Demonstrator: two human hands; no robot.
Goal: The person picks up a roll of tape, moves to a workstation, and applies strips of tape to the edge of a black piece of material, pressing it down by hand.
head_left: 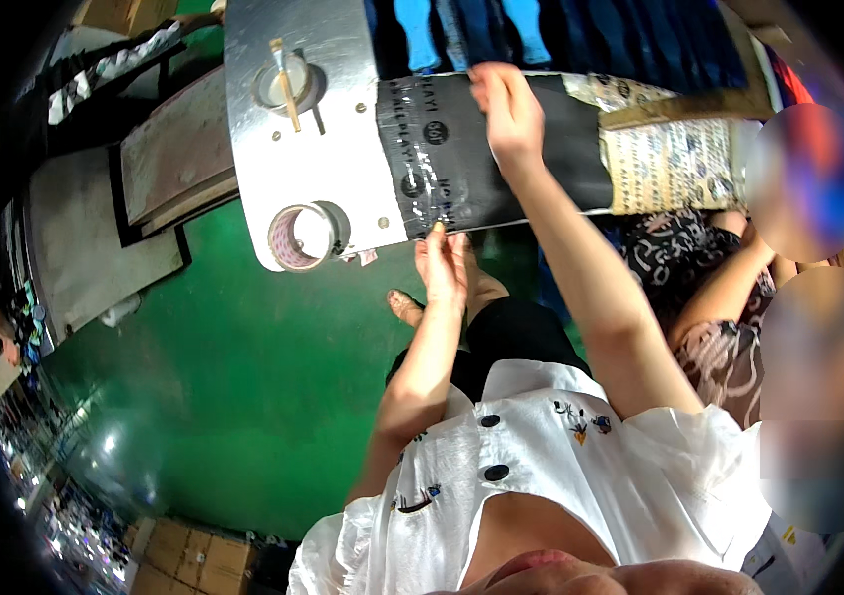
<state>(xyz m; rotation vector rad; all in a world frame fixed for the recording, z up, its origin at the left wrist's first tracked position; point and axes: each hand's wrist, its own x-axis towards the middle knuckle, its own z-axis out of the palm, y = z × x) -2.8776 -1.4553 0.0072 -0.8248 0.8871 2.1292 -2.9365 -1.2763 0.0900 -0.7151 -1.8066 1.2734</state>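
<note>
A black bundle wrapped in clear film [486,159] lies on a silver metal table [293,109]. My left hand [439,263] pinches the near edge of the black wrap at the table's front. My right hand [506,104] presses on the bundle's far edge with fingers curled over it. A strip of clear tape glints across the wrap between the two hands.
A roll of tape [301,236] sits at the table's near left corner, and a brush [285,84] rests in a round tin further back. Blue garments [541,30] lie behind the bundle. Another person [729,317] sits at the right. The floor [224,397] is green.
</note>
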